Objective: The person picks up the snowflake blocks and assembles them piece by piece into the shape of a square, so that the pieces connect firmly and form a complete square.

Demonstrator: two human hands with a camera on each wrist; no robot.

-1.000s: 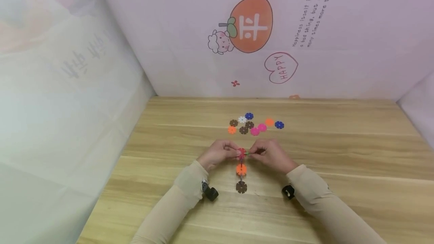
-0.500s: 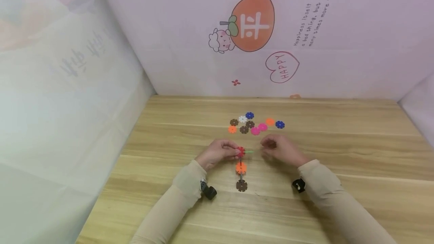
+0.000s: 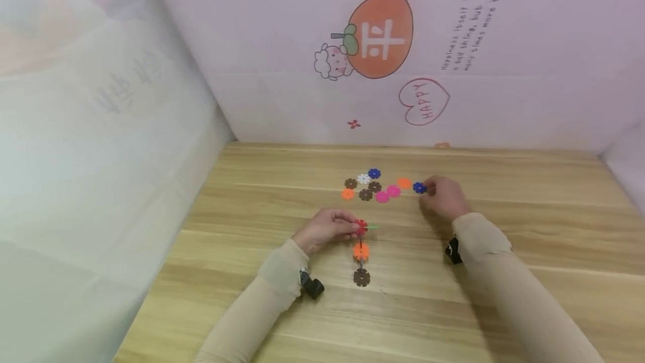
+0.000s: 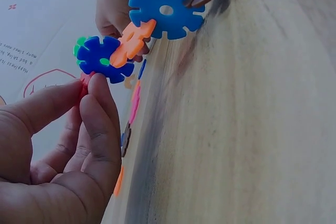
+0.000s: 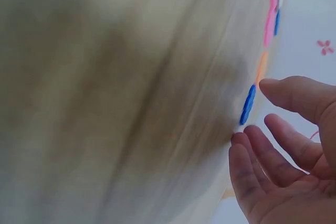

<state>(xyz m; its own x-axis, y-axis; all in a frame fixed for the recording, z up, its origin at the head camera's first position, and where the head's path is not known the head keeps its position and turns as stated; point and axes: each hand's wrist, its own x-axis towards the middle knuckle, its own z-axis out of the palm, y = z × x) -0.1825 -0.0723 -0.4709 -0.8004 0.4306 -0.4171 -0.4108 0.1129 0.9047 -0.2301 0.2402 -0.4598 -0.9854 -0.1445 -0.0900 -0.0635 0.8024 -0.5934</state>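
My left hand [image 3: 326, 228] pinches a red notched interlocking disc [image 3: 361, 228] between thumb and fingers. A chain of slotted discs is joined to it: a green disc [image 3: 373, 227] sticks out to the right, and an orange disc [image 3: 361, 251] and a brown disc [image 3: 361, 278] run toward the person. Two blue discs of the chain show in the left wrist view, a dark one [image 4: 95, 55] beside the red and a lighter one [image 4: 181, 17] beside the brown. At the loose pieces, my right hand [image 3: 447, 198] has thumb and fingers spread by a flat blue disc [image 3: 419, 187].
Several loose discs lie on the wooden table [image 3: 282, 184] beyond the left hand, among them a white disc [image 3: 363, 178], a pink disc [image 3: 382, 196] and a brown disc [image 3: 365, 195]. A printed cloth wall [image 3: 282, 99] rises at the table's back edge.
The right hand has let go of the green disc and moved right and away from the person to the loose blue disc. The left hand still holds the red disc in place.
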